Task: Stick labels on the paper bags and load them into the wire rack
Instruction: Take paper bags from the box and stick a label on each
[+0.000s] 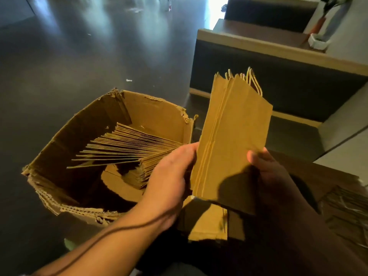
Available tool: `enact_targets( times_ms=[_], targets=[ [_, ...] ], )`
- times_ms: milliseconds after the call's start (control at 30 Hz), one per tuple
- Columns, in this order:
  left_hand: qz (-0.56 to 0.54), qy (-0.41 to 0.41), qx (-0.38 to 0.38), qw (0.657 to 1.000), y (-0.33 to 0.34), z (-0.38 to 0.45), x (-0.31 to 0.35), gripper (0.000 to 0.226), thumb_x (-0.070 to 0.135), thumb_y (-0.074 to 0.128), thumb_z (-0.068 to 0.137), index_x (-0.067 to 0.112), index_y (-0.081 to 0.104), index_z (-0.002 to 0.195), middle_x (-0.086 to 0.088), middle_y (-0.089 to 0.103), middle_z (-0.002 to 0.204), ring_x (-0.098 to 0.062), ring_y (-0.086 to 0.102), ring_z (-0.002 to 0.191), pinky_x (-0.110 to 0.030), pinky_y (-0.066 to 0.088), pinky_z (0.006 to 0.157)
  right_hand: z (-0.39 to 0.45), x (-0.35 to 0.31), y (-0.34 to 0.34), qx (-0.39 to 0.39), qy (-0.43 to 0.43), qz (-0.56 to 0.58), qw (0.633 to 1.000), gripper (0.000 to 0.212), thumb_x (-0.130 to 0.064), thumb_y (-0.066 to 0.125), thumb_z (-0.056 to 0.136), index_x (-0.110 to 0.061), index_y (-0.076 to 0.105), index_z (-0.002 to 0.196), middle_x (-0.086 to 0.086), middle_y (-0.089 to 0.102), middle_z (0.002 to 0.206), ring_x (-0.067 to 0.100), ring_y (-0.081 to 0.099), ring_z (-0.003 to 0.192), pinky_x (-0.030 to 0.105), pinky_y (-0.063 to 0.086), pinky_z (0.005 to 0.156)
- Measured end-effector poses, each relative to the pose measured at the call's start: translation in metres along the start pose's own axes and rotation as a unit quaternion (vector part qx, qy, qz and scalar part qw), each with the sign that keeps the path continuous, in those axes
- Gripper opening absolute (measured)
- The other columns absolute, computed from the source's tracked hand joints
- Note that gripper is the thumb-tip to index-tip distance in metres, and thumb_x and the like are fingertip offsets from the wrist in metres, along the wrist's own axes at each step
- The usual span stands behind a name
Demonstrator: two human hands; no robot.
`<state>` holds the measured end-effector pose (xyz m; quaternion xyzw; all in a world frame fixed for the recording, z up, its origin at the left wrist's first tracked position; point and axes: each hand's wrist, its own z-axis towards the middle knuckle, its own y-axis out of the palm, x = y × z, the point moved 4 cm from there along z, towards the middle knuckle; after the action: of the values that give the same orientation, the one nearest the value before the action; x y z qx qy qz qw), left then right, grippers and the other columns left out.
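**Operator:** Nearest to me, my right hand [264,168] holds a small bundle of flat paper bags [231,140] at its lower right edge, thumb pressed on the front face. The other fingers are behind the paper, so I cannot tell how they lie. My left hand [171,172] steadies the left edge, fingers wrapped behind, thumb along the front.

**Checker:** How will the bundle handle?

**Operator:** I judge it light and thin, stiff along the folded creases, but the bags can slide against each other and fan out. The twisted paper handles [253,81] at the top are the weak point; I would not lift by them. Best hold: pinch across both long edges low down, where the folded bottoms give thickness.

**Checker:** Where is the remaining stock?

**Operator:** Just beyond the left hand, a torn cardboard box [65,140] on the dark floor [79,56] holds a fanned stack of bags [127,148] lying on edge. Farther right is a dark bench [278,80]. I see no labels and no wire rack.
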<state>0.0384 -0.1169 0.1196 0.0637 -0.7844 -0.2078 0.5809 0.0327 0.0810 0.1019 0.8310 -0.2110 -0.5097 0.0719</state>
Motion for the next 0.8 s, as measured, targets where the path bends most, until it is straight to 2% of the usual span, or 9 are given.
enact_targets(
  times_ms=[100,200,267,367,433,533,600,700,800],
  targets=[
    [0.144,0.063,-0.005,0.987,0.019,0.007,-0.008,0.031,0.006,0.049,0.101,0.024,0.074,0.105,0.001,0.077,0.101,-0.016,0.072,0.097,-0.037,0.055,0.086,-0.004,0.007,-0.036,0.048,-0.001,0.024,0.999,0.022,-0.014,0.044,0.101,-0.023,0.058,0.116,0.007,0.063,0.101,0.028,0.062,0.087,0.045,0.051,0.064],
    [0.234,0.096,0.037,0.967,0.025,0.015,-0.024,0.027,0.004,0.053,0.099,0.023,0.073,0.103,0.001,0.077,0.095,-0.022,0.072,0.092,-0.045,0.057,0.088,-0.007,0.013,-0.075,0.096,-0.009,0.097,0.991,0.031,-0.017,0.045,0.102,-0.029,0.053,0.129,0.003,0.072,0.092,0.026,0.071,0.078,0.043,0.056,0.056],
    [0.204,0.066,0.075,0.974,0.021,0.021,-0.036,0.022,0.003,0.058,0.097,0.021,0.071,0.103,-0.004,0.076,0.088,-0.028,0.071,0.08,-0.046,0.06,0.073,-0.012,0.018,-0.101,0.124,-0.012,0.119,0.985,0.036,-0.019,0.045,0.102,-0.034,0.05,0.135,0.002,0.071,0.099,0.025,0.07,0.082,0.044,0.055,0.056],
    [0.153,0.017,0.111,0.982,0.017,0.027,-0.047,0.022,0.001,0.059,0.096,0.02,0.068,0.103,0.006,0.074,0.079,-0.011,0.069,0.07,-0.024,0.052,0.056,-0.02,0.024,-0.13,0.147,-0.004,0.119,0.982,0.035,-0.021,0.046,0.102,-0.038,0.051,0.132,0.002,0.065,0.111,0.027,0.064,0.094,0.046,0.05,0.063],
    [0.15,0.004,0.122,0.981,0.015,0.029,-0.055,0.022,0.003,0.06,0.096,0.02,0.068,0.106,0.005,0.075,0.087,-0.013,0.07,0.078,-0.028,0.054,0.06,-0.023,0.028,-0.141,0.145,0.005,0.13,0.981,0.034,-0.021,0.047,0.102,-0.04,0.052,0.13,0.003,0.064,0.115,0.03,0.063,0.098,0.049,0.049,0.065],
    [0.184,0.009,0.132,0.974,0.015,0.026,-0.063,0.023,0.007,0.063,0.095,0.024,0.068,0.109,0.003,0.074,0.101,-0.019,0.071,0.093,-0.043,0.061,0.075,-0.025,0.036,-0.154,0.154,0.021,0.141,0.978,0.04,-0.023,0.047,0.102,-0.039,0.047,0.139,0.004,0.061,0.119,0.032,0.061,0.101,0.051,0.049,0.067],
    [0.229,0.04,0.141,0.962,0.016,0.023,-0.067,0.025,0.005,0.064,0.093,0.025,0.068,0.109,0.004,0.072,0.102,-0.016,0.07,0.096,-0.044,0.062,0.08,-0.023,0.041,-0.163,0.157,0.035,0.151,0.975,0.042,-0.024,0.048,0.102,-0.04,0.045,0.141,0.006,0.059,0.126,0.036,0.059,0.107,0.055,0.049,0.071],
    [0.297,0.117,0.147,0.936,0.019,0.019,-0.068,0.036,-0.004,0.065,0.087,0.028,0.067,0.102,-0.002,0.066,0.081,-0.014,0.063,0.072,-0.032,0.058,0.074,-0.02,0.046,-0.17,0.156,0.044,0.153,0.975,0.04,-0.023,0.049,0.101,-0.039,0.048,0.138,0.007,0.059,0.127,0.037,0.058,0.111,0.058,0.049,0.074],
    [0.406,0.147,0.146,0.89,0.021,0.014,-0.071,0.045,-0.008,0.066,0.081,0.03,0.064,0.105,0.009,0.052,0.068,-0.002,0.05,0.058,-0.013,0.047,0.06,-0.016,0.049,-0.17,0.158,0.046,0.161,0.973,0.033,-0.021,0.048,0.101,-0.036,0.052,0.131,0.007,0.062,0.121,0.035,0.06,0.106,0.055,0.049,0.072]
  ],
)
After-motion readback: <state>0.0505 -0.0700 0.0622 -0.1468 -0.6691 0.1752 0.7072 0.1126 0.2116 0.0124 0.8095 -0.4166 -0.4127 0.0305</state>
